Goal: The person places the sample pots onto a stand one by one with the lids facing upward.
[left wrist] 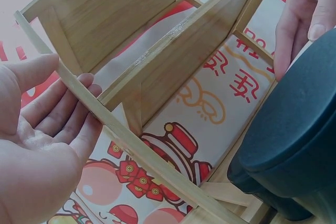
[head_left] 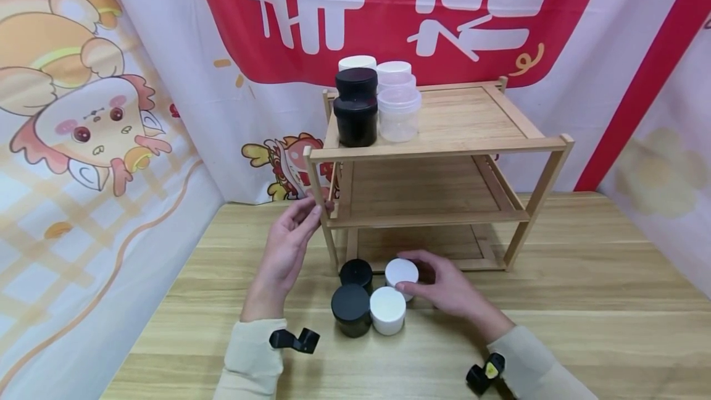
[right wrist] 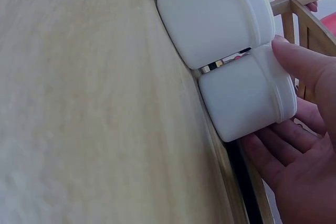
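My left hand (head_left: pixel 286 245) is at the front left post of a wooden shelf rack (head_left: pixel 428 153). Its thumb lies against the post and its fingers reach behind, a loose hold in the left wrist view. With thumb and fingers on either side, my right hand (head_left: pixel 450 286) holds the rear white jar (head_left: pixel 402 271), which stands upright before the rack. Touching or close to it are a second white jar (head_left: pixel 387 310), a front black jar (head_left: pixel 351 310) and a rear black jar (head_left: pixel 357 274). In the right wrist view the held jar (right wrist: pixel 244 95) has its lid on.
On the rack's top shelf, black jars (head_left: pixel 357 110), a clear jar (head_left: pixel 399 115) and white-lidded jars (head_left: pixel 394 70) crowd the left end. The middle shelf (head_left: pixel 424 187) and bottom shelf (head_left: pixel 416 245) lie below. A printed curtain (head_left: pixel 161 48) hangs behind the wooden table (head_left: pixel 589 301).
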A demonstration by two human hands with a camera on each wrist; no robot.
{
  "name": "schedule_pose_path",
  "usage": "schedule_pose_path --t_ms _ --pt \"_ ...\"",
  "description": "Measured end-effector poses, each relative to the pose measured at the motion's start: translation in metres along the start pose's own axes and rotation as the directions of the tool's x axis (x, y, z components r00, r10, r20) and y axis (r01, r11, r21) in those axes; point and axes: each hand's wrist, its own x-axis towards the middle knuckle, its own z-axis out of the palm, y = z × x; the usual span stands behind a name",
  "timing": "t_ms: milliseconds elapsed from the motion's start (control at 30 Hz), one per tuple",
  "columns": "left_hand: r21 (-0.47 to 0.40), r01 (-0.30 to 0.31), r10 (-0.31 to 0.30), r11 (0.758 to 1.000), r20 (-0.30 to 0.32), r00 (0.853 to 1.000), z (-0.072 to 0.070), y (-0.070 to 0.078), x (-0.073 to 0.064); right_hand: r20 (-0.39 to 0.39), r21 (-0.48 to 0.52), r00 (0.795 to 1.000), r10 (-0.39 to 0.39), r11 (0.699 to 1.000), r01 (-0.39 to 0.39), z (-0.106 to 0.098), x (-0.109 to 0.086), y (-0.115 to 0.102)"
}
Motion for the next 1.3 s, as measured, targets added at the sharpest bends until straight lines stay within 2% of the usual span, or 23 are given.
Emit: schedule_pose_path --t_ms 300,700,1300 --pt "-0.011 -0.011 0.011 1.0 -0.002 1.0 0.0 -0.001 0.0 0.006 -0.061 1.0 -0.014 0.998 0.014 -0.011 -0.003 0.003" --pt "-0.005 -0.009 0.009 1.0 -0.004 1.0 0.001 0.0 0.0 0.011 -0.072 0.999 -0.035 0.997 0.035 -0.017 -0.007 0.002" --pt "-0.001 0.01 -0.01 1.0 -0.011 1.0 0.001 0.0 0.0 -0.079 -0.089 0.992 -0.097 0.992 0.09 -0.044 -0.016 -0.018"
